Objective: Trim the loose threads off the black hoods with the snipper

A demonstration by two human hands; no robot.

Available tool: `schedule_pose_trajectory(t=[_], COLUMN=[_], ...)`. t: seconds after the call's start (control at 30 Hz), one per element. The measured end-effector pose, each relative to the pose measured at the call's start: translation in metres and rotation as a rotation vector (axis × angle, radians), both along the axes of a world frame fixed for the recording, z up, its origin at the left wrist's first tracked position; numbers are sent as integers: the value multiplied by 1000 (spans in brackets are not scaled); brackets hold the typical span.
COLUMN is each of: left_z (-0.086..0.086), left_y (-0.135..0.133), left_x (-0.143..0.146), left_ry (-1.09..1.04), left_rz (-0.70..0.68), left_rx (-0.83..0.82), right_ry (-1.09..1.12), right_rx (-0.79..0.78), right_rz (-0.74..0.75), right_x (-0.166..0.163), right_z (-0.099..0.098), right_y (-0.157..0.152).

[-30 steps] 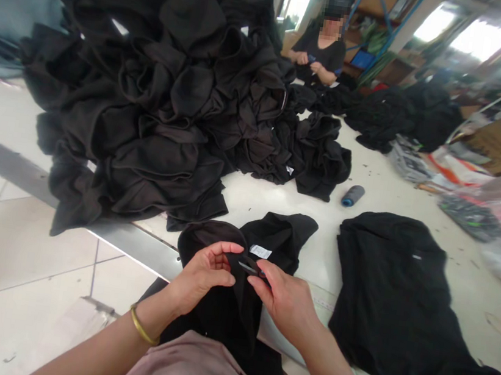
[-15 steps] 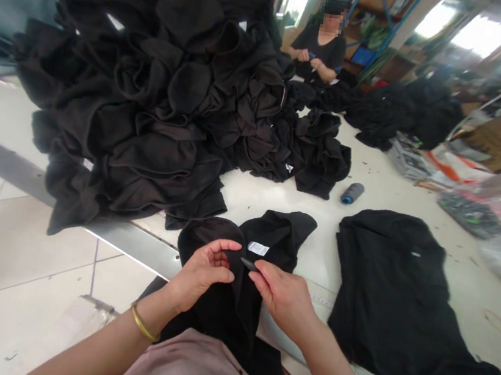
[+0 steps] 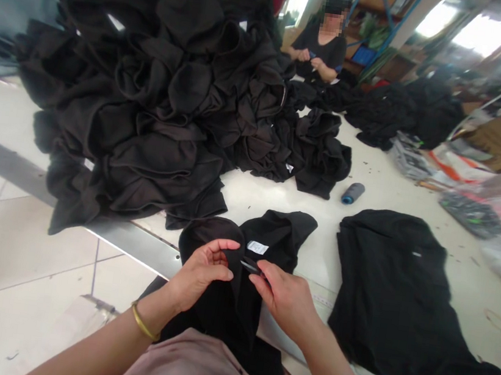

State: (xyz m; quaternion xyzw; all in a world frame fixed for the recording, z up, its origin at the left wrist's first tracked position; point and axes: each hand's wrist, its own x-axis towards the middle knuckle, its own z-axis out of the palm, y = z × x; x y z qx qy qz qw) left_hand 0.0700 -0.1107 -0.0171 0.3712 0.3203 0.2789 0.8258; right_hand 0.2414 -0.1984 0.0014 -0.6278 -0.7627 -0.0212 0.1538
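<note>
A black garment (image 3: 267,233) with a white label (image 3: 257,247) lies over the near edge of the white table (image 3: 276,200) and hangs into my lap. My left hand (image 3: 202,270), a gold bangle on its wrist, pinches a fold of this garment. My right hand (image 3: 285,296) is closed on small thread snips (image 3: 249,266), whose dark blades point left at the fold between my two hands.
A tall heap of black garments (image 3: 162,90) fills the table's left. One black garment (image 3: 398,293) lies flat at right. A grey thread spool (image 3: 352,193) lies beyond. Another person (image 3: 322,46) sits working at the far end. Plastic bags (image 3: 498,201) are piled at right.
My hands have barely moved. The snips stay at the fold, shifting slightly between frames.
</note>
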Motion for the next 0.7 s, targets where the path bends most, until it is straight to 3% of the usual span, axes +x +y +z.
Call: schedule_pose_trajectory(t=[0.37, 0.57, 0.7], left_z=[-4, -2, 2], left_y=[-2, -2, -3], left_x=[1, 2, 4], left_ry=[47, 21, -46], left_rz=[-38, -27, -32], left_rx=[18, -11, -67], right_ry=[43, 395, 530], right_rx=[-5, 122, 185], right_rz=[28, -100, -49], right_x=[-1, -5, -19], right_z=[-4, -4, -6], right_y=[4, 7, 11])
